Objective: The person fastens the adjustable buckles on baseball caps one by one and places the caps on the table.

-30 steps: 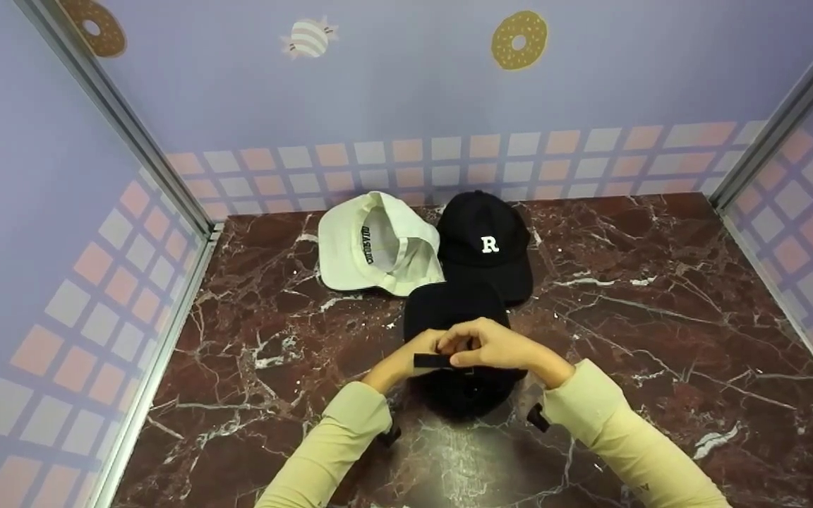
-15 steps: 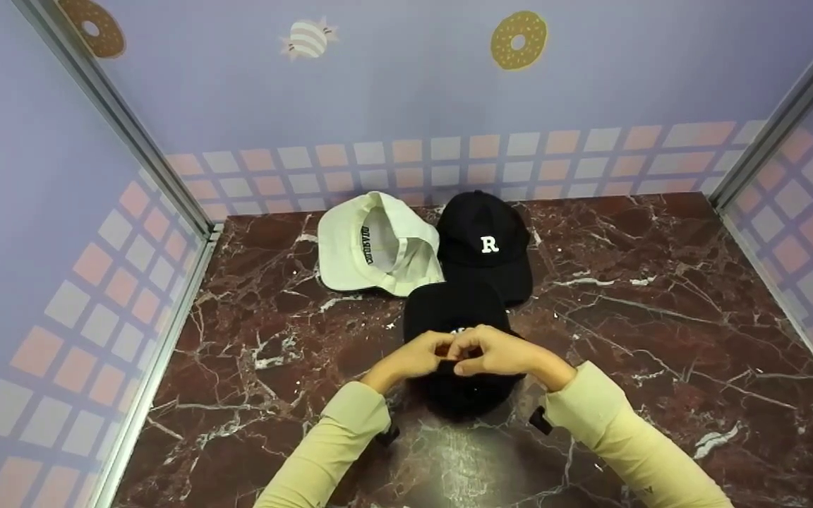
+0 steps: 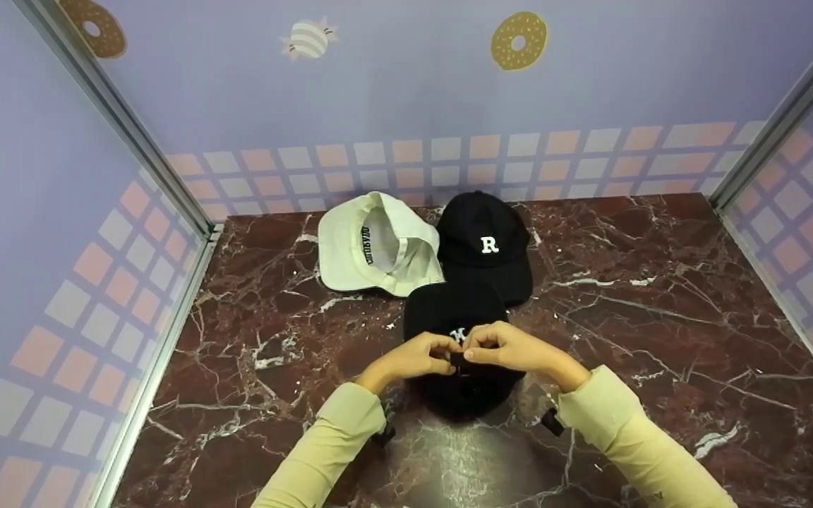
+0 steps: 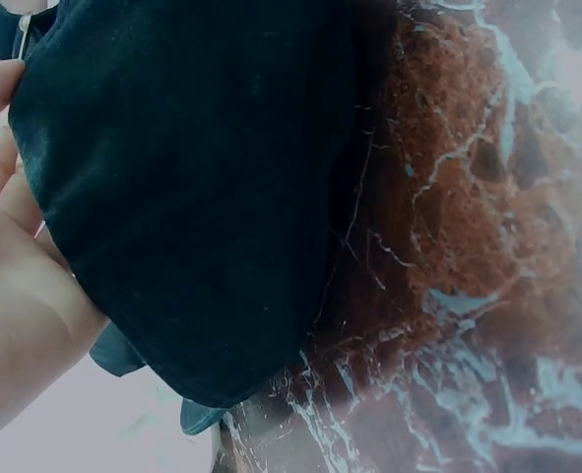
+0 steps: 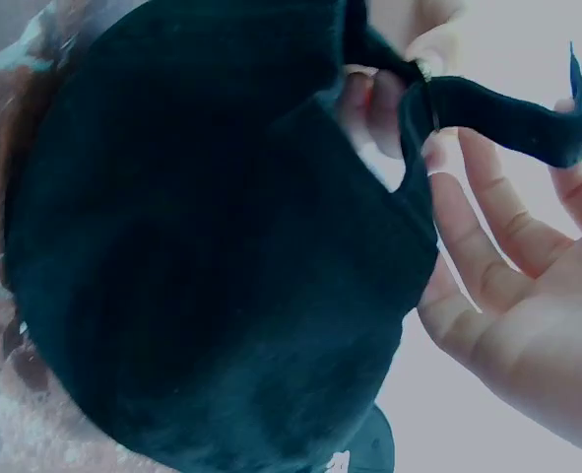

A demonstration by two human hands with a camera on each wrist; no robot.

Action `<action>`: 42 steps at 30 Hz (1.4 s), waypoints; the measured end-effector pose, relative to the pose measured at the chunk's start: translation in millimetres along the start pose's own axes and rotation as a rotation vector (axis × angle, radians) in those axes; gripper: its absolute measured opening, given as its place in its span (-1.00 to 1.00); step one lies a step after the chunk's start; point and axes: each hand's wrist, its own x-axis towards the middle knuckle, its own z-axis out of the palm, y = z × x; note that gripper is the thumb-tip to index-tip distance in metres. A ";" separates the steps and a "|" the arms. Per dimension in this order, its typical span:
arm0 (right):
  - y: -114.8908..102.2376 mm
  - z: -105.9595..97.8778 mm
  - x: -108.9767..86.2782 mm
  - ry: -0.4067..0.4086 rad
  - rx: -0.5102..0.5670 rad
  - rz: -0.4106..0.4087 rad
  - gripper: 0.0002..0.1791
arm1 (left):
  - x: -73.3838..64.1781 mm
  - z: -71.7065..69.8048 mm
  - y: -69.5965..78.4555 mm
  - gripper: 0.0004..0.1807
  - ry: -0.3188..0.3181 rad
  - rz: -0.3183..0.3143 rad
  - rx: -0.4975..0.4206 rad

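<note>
Black fabric cap [image 3: 470, 398], curved brim, small white emblem [image 3: 458, 335]: one, near the middle of a red-brown marble-patterned tabletop [image 3: 646, 317]. Brim toward twelve o'clock, crown toward six. From where I stand, both hands meet over it.

Left hand [image 3: 410, 356]: at nine o'clock on the cap. Fingers narrow, pinching beside a thin metal buckle [image 5: 430, 97]; the grip seems meant to steady the buckle and lift the cap's adjuster clear of the crown.

Right hand [image 3: 516, 346]: at three o'clock. Thumb and finger pinch the free tail of a flat black cloth strap [image 5: 507, 123]; the other fingers are loosely bent. The strap appears to pass through the buckle. Its tail is drawn off sideways, I judge, so that the two hands can work against each other.

White cloth cap [image 3: 410, 219], dark lettering inside: one, at eleven o'clock, hollow showing, brim toward nine.

Black cap with a white letter R [image 3: 484, 219]: one, just past twelve, brim toward six. Both spares sit side by side, probably set back to leave elbow room in front.
</note>
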 end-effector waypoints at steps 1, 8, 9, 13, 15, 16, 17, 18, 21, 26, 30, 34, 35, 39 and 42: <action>-4.1 0.0 -0.8 0.010 -0.023 0.012 -0.84 | -0.1 0.4 0.3 -0.70 0.000 -0.002 0.011; 17.5 3.7 -0.5 0.076 -0.190 0.033 -0.81 | 0.3 3.7 2.8 -0.70 -0.004 -0.036 -0.007; 22.9 4.5 0.0 0.084 -0.205 0.042 -0.82 | 0.5 4.2 3.3 -0.70 0.001 -0.036 0.004; 21.8 5.9 1.4 0.111 -0.260 0.072 -0.82 | 0.9 5.0 5.5 -0.73 0.005 -0.027 0.043; 21.1 6.3 2.6 0.120 -0.279 0.094 -0.82 | 1.0 5.3 5.7 -0.76 0.004 -0.018 0.052; 20.9 6.5 3.0 0.123 -0.284 0.104 -0.83 | 1.1 5.3 5.9 -0.76 0.001 -0.014 0.055; 21.1 6.8 3.4 0.123 -0.287 0.117 -0.83 | 1.5 5.3 5.7 -0.77 -0.002 -0.009 0.059; 21.3 7.1 4.0 0.123 -0.287 0.130 -0.84 | 1.8 5.3 4.8 -0.78 -0.006 -0.006 0.059; 21.7 8.2 5.4 0.114 -0.268 0.159 -0.83 | 4.2 5.9 -1.1 -0.80 -0.010 0.009 0.055; 24.0 9.5 7.0 0.101 -0.185 0.209 -0.83 | 11.7 9.0 -22.7 -0.81 0.007 0.019 0.068; 22.1 10.6 7.3 0.109 -0.113 0.243 -0.88 | 14.8 10.1 -31.3 -0.81 0.017 0.002 0.057; 7.5 9.8 6.5 0.103 -0.037 0.244 -0.90 | 15.3 10.2 -33.1 -0.82 0.020 0.006 0.035; 3.9 9.6 6.4 0.100 -0.021 0.243 -0.90 | 15.4 10.3 -33.3 -0.83 0.023 0.009 0.035; 3.3 10.4 6.4 0.113 -0.010 0.230 -0.87 | 15.4 10.6 -34.2 -0.84 0.036 0.019 0.058; 13.8 13.0 7.3 0.133 -0.063 0.222 -0.84 | 13.3 10.7 -31.2 -0.84 0.044 0.023 0.075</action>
